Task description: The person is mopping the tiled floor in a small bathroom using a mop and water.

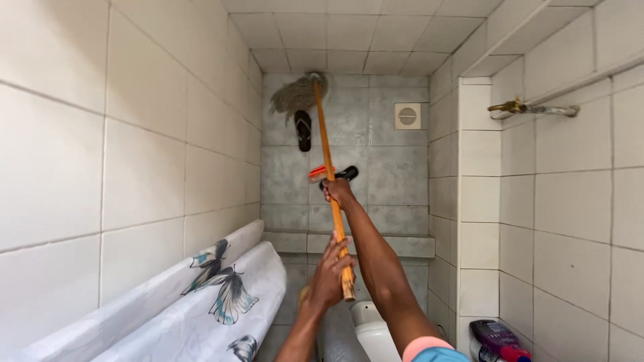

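I hold a mop by its long wooden handle [327, 144] with both hands. My right hand [339, 192] grips it halfway down, arm stretched out, a pink sleeve at the elbow. My left hand [329, 273] is closed on the handle close to its near end. The stringy grey mop head [297, 95] rests on the grey tiled shower floor [392, 171] at the far corner. Beside the mop head lies a black flip-flop [303, 129]. An orange and black brush [333, 174] lies on the floor just past my right hand.
White tiled walls close in on both sides. A white shower curtain with butterfly prints [221, 302] hangs at lower left. A square floor drain [407, 116] is set in the floor. A brass tap [518, 106] sticks from the right wall. A white toilet [371, 330] and a purple bottle [498, 337] stand below.
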